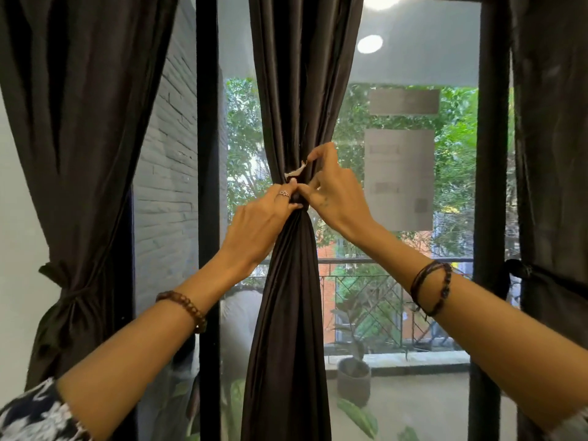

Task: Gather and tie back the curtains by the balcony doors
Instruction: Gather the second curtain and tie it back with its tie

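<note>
Curtains, three: middle curtain (pixel 288 281) with left hand (pixel 257 224) and right hand (pixel 334 192) fingers pinching its tie (pixel 295 173).

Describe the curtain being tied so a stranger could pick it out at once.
Face the balcony doors. Of three dark curtains, it is the middle curtain, hanging before the glass. Unlike the left curtain and right curtain, already tied, both hands pinch its waist.
</note>
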